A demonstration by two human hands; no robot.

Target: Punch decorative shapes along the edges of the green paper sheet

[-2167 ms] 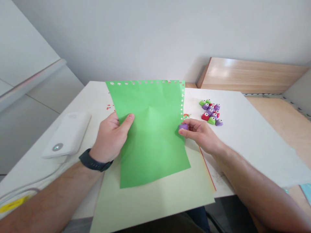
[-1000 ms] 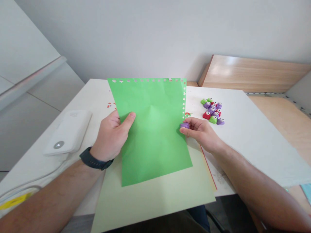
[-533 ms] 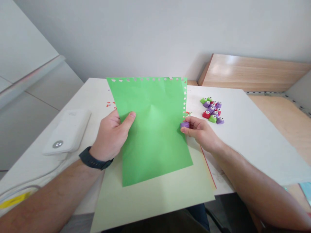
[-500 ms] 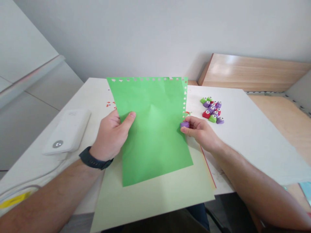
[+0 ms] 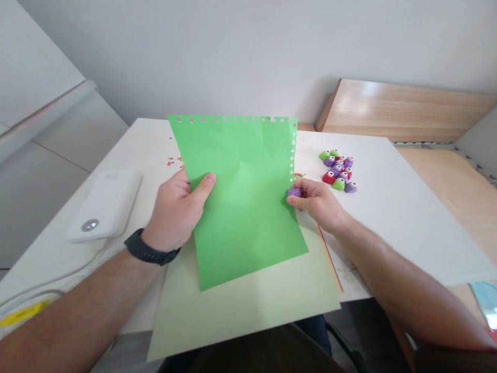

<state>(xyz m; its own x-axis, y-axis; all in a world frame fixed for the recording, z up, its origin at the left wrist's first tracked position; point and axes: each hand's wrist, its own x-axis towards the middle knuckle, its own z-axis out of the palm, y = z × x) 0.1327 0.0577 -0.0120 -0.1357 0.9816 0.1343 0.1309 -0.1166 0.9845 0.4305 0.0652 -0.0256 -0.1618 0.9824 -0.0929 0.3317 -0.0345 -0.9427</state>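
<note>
A sheet of green paper (image 5: 244, 217) is held up at a tilt, with small shapes punched along its top edge and the upper part of its right edge. My left hand (image 5: 180, 204) grips its left side, thumb on the front and fingers hidden behind. At the right edge, just below the row of holes, my right hand (image 5: 320, 202) is closed on a small purple craft punch (image 5: 294, 192), which sits over the paper's edge. Under the green sheet lie pale green sheets (image 5: 240, 316), with red and yellow edges showing at their right.
Several red, green and purple punches with eye shapes (image 5: 338, 171) cluster on the white table (image 5: 388, 217). Red paper bits (image 5: 174, 161) lie behind the green sheet. A white power bank (image 5: 106, 204) with a cable rests at left, near a yellow object (image 5: 25, 313).
The view has shifted slightly, so most things appear a little higher. Both hands keep their grips, and the purple punch stays at nearly the same place on the paper's right edge.
</note>
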